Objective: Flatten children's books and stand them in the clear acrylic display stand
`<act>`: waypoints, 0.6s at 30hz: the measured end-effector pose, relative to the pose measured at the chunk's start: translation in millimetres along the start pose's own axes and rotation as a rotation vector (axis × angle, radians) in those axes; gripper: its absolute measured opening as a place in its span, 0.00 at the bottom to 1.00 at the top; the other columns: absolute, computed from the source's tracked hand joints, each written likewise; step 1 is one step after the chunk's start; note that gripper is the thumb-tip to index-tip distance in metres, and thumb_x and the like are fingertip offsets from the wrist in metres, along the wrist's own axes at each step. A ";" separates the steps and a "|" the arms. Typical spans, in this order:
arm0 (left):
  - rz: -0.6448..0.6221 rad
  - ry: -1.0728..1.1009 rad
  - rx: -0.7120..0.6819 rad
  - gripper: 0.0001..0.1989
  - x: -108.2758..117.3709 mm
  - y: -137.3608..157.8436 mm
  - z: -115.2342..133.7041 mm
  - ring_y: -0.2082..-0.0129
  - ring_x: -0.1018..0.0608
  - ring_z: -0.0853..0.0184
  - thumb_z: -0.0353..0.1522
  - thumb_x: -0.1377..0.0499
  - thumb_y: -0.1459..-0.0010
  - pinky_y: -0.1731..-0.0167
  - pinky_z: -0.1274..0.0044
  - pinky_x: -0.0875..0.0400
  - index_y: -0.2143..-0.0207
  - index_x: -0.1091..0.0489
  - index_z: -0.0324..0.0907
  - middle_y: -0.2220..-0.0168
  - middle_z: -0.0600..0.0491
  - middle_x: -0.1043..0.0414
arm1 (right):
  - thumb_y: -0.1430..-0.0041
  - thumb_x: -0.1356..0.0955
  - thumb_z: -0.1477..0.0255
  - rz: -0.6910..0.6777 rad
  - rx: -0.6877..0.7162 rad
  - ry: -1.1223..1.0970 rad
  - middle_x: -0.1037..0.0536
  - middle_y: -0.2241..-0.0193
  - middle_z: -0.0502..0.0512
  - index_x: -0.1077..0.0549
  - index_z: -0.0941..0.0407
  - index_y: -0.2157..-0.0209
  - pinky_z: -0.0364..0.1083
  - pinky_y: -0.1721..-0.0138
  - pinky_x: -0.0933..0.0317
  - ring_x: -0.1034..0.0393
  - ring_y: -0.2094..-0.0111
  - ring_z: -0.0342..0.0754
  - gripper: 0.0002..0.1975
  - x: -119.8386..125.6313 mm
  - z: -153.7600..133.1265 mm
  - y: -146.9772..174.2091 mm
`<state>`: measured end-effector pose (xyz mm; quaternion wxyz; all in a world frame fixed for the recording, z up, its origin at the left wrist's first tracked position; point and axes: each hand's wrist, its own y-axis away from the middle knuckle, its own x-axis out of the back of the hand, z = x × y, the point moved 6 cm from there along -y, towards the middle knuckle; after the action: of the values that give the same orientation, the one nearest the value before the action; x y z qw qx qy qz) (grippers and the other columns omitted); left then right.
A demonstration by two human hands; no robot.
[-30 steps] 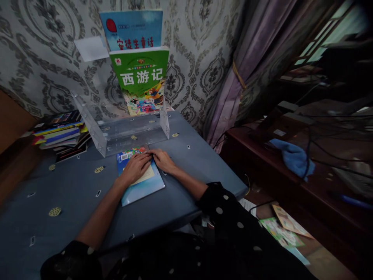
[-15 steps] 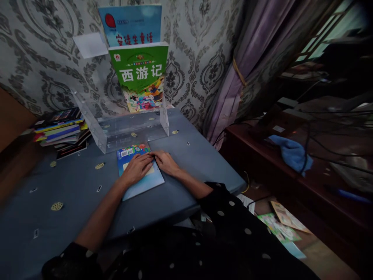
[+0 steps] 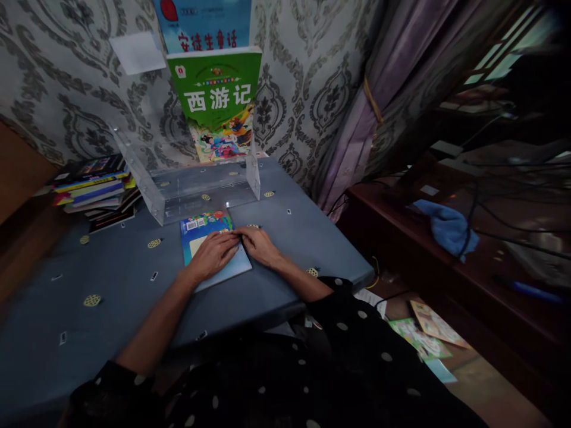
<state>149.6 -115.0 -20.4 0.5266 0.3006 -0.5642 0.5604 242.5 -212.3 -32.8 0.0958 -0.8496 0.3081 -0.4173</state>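
Observation:
A thin blue book (image 3: 206, 222), with a barcode and a colourful picture strip at its far edge, lies flat on the table. My left hand (image 3: 216, 254) rests across its middle with the fingers stretched out flat. At the book's right edge is my right hand (image 3: 261, 246), its fingers bent over that edge and touching the left fingertips. Its thumb is hidden. Just beyond the book stands a clear plastic rack (image 3: 154, 199). Behind the rack, a green book (image 3: 218, 107) with white Chinese characters stands upright, in front of a taller blue book (image 3: 207, 24).
A stack of books (image 3: 96, 187) lies at the table's left back, by the patterned wall. The blue-grey tablecloth (image 3: 125, 267) has pineapple prints. To the right are a purple curtain (image 3: 357, 137), a dark red bench (image 3: 401, 220) with a blue cloth (image 3: 446, 229), cables, and booklets (image 3: 423, 339) on the floor.
The view has tilted slightly down, so the table and books sit higher in the picture. Both hands have shifted slightly towards me and to the right over the blue book.

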 end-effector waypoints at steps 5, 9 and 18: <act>0.002 0.017 -0.016 0.18 1.6 2.8 7.9 0.42 0.26 0.60 0.37 0.52 0.29 0.43 0.61 0.36 0.45 0.28 0.43 0.46 0.46 0.24 | 0.39 0.38 0.85 -0.002 -0.009 -0.032 0.19 0.56 0.57 0.24 0.55 0.50 0.50 0.48 0.34 0.26 0.52 0.50 0.21 4.8 -4.8 7.3; -0.019 0.039 -0.020 0.18 1.8 5.0 14.6 0.41 0.27 0.59 0.36 0.52 0.29 0.42 0.61 0.37 0.45 0.28 0.42 0.45 0.46 0.24 | 0.39 0.38 0.84 -0.003 -0.029 -0.046 0.19 0.55 0.58 0.23 0.56 0.51 0.51 0.48 0.34 0.26 0.51 0.51 0.20 6.3 -5.7 14.6; -0.039 0.031 -0.042 0.19 0.3 11.2 27.8 0.39 0.29 0.58 0.36 0.52 0.29 0.41 0.58 0.39 0.44 0.29 0.42 0.44 0.46 0.25 | 0.38 0.39 0.82 0.024 -0.018 -0.095 0.19 0.55 0.56 0.23 0.54 0.51 0.51 0.47 0.33 0.25 0.52 0.50 0.19 9.8 -9.5 28.8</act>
<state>132.0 -139.2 -18.6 0.5523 0.2919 -0.5614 0.5427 226.9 -240.1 -32.5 0.1074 -0.8655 0.3171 -0.3726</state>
